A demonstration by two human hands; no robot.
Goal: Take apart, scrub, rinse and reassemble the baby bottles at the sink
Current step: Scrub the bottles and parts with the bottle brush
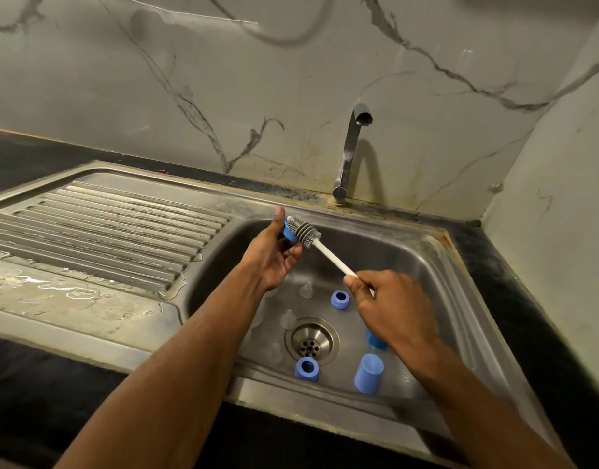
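My left hand (274, 255) grips a blue bottle collar (289, 230) above the basin's far left corner. My right hand (389, 299) holds the white handle of a bottle brush (328, 253); its grey bristle head (306, 231) presses into the collar. In the sink basin (426, 265) lie two blue collars (340, 299) (307, 368), a blue cap (369, 373) and another blue part (375, 340) half hidden under my right wrist. Clear teats (305, 290) (287, 319) and faint clear bottle parts lie left of the drain (312, 340).
The chrome tap (350, 147) stands behind the basin with no water running. A wet ribbed draining board (98, 228) spreads to the left. Dark countertop (528, 292) frames the sink, with marble wall behind and at right.
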